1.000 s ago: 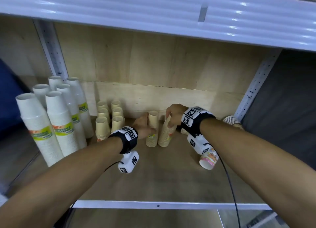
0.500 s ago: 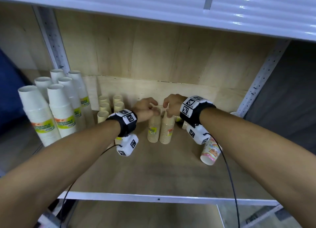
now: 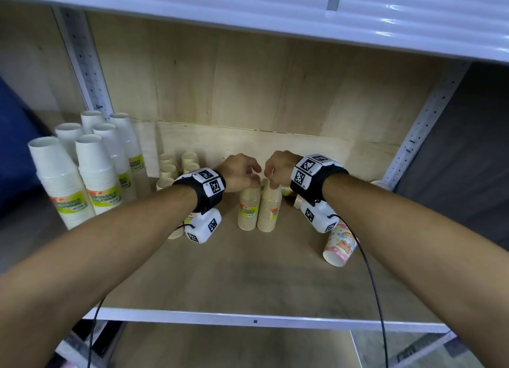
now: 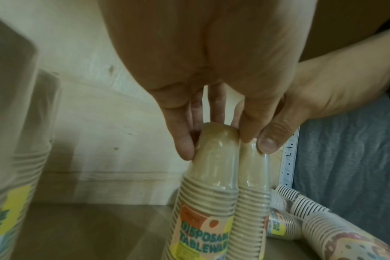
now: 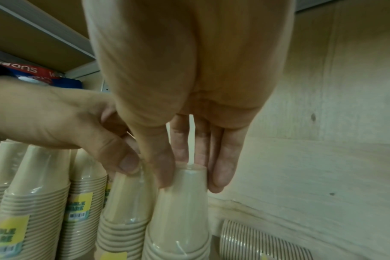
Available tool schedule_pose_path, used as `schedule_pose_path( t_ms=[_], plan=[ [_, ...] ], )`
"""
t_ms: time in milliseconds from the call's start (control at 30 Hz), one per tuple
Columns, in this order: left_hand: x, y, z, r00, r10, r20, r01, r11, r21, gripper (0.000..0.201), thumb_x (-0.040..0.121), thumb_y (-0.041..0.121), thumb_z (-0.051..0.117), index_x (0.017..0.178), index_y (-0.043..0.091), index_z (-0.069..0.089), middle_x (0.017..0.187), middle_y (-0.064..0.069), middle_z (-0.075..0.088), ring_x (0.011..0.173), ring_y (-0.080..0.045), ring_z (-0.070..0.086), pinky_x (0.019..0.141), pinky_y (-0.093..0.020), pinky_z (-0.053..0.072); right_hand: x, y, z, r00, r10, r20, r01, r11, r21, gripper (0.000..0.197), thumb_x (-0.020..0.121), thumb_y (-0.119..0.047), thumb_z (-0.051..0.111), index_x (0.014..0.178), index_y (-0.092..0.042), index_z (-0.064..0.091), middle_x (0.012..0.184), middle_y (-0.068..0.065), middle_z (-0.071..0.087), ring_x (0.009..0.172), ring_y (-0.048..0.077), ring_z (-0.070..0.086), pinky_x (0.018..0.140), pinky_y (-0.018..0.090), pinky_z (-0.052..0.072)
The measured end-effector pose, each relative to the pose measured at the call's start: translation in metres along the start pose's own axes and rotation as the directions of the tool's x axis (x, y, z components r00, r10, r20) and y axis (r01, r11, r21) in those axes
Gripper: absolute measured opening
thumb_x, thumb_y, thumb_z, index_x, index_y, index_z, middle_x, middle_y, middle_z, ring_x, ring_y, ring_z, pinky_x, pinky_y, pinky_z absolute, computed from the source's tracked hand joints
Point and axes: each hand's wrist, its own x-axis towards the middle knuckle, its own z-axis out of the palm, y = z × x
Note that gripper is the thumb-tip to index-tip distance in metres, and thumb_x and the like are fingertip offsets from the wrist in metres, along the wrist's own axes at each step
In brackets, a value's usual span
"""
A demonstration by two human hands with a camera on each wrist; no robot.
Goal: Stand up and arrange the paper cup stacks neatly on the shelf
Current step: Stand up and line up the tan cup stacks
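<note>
Two tan paper cup stacks in clear wrap stand upright side by side mid-shelf: the left stack (image 3: 248, 210) (image 4: 211, 176) (image 5: 125, 202) and the right stack (image 3: 271, 210) (image 4: 254, 176) (image 5: 183, 211). My left hand (image 3: 248, 176) (image 4: 214, 133) pinches the top of the left stack between thumb and fingers. Around the top of the right stack closes my right hand (image 3: 271, 177) (image 5: 190, 168), thumb on one side and fingers behind. The two hands touch each other above the stacks.
Tall white cup stacks (image 3: 96, 180) stand at the left, with small tan stacks (image 3: 176, 169) (image 5: 33, 202) beside them. A pink patterned stack (image 3: 340, 246) (image 4: 350, 235) lies on its side at the right, with more fallen stacks (image 3: 380, 184) behind. The shelf's front edge (image 3: 248, 316) is near me.
My left hand has come from beside the left stack onto its top. The right stack, which leaned a little, now stands straight against the left one.
</note>
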Motion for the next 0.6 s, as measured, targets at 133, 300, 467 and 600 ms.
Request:
schedule_pose_path(
  t_ms=[133, 300, 467, 600],
  plan=[
    [-0.0009, 0.002, -0.0019, 1.0, 0.017, -0.006, -0.017, 0.998, 0.053, 0.036, 0.083, 0.035, 0.071, 0.115, 0.019, 0.07, 0.101, 0.003, 0.062, 0.093, -0.014, 0.058, 0.075, -0.023, 0.042, -0.0013, -0.0008, -0.0013, 1.0, -0.007, 0.002, 0.007, 1.0, -0.028, 0.035, 0.08, -0.01, 0.072, 0.114, -0.003, 0.069, 0.118, 0.014, 0.067, 0.109, 0.027, 0.063, 0.087, 0.033, 0.052],
    [-0.0013, 0.0018, -0.0005, 1.0, 0.013, -0.009, -0.012, 0.999, 0.052, 0.033, 0.083, 0.035, 0.072, 0.112, 0.019, 0.071, 0.1, 0.003, 0.062, 0.091, -0.015, 0.059, 0.073, -0.024, 0.042, -0.0023, -0.0002, -0.0025, 1.0, 0.001, -0.005, -0.001, 1.0, -0.02, 0.034, 0.082, -0.016, 0.073, 0.113, -0.001, 0.068, 0.118, 0.015, 0.066, 0.105, 0.026, 0.064, 0.066, 0.024, 0.042],
    [-0.0029, 0.0005, -0.0001, 1.0, 0.006, -0.013, -0.005, 1.0, 0.03, 0.031, 0.082, 0.035, 0.073, 0.109, 0.021, 0.071, 0.102, 0.002, 0.063, 0.091, -0.016, 0.06, 0.073, -0.024, 0.042, -0.0024, 0.003, -0.0004, 0.999, 0.013, -0.033, -0.012, 1.0, 0.01, 0.039, 0.084, -0.029, 0.073, 0.109, 0.0, 0.068, 0.106, 0.013, 0.067, 0.085, 0.019, 0.057, 0.054, 0.021, 0.037],
    [-0.003, -0.0005, 0.0009, 1.0, 0.0, -0.015, 0.0, 1.0, 0.024, 0.029, 0.081, 0.036, 0.074, 0.106, 0.022, 0.071, 0.101, 0.002, 0.063, 0.092, -0.016, 0.06, 0.075, -0.026, 0.044, -0.0055, 0.0042, -0.0011, 0.999, 0.026, -0.024, -0.025, 0.999, 0.029, 0.048, 0.08, -0.03, 0.075, 0.122, -0.009, 0.062, 0.119, 0.008, 0.062, 0.099, 0.021, 0.058, 0.072, 0.025, 0.045]
  ],
)
